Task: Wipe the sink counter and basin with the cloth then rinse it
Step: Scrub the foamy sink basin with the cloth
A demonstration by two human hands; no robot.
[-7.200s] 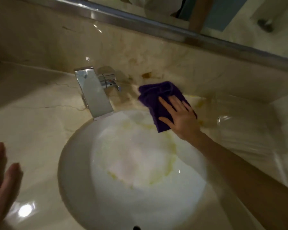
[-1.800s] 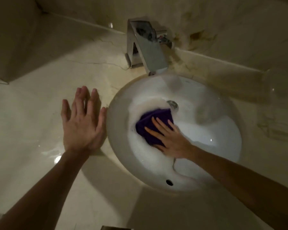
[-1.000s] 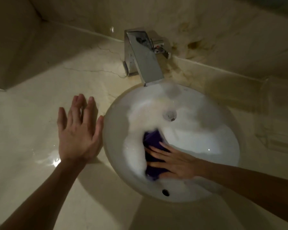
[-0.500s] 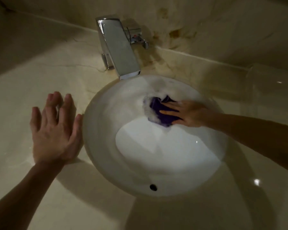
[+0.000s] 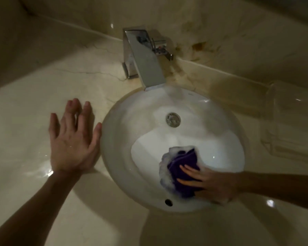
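Observation:
A crumpled purple cloth (image 5: 182,164), edged with white foam, lies low on the near right wall of the round white basin (image 5: 124,139). My right hand (image 5: 208,183) presses on the cloth with straight fingers. My left hand (image 5: 72,139) lies flat and spread on the beige marble counter (image 5: 34,112), its thumb at the basin's left rim. The metal drain (image 5: 173,119) shows bare near the basin's back. Foam streaks cover the basin walls.
A square chrome faucet (image 5: 144,63) juts over the basin's back rim, its handle to the right. A clear plastic holder (image 5: 290,125) stands on the counter at the right. A brown-stained marble backsplash runs behind. The overflow hole (image 5: 168,202) sits at the near wall.
My right hand has swept the cloth from the back of the basin near the drain down to the near right wall. My left hand stays flat on the counter.

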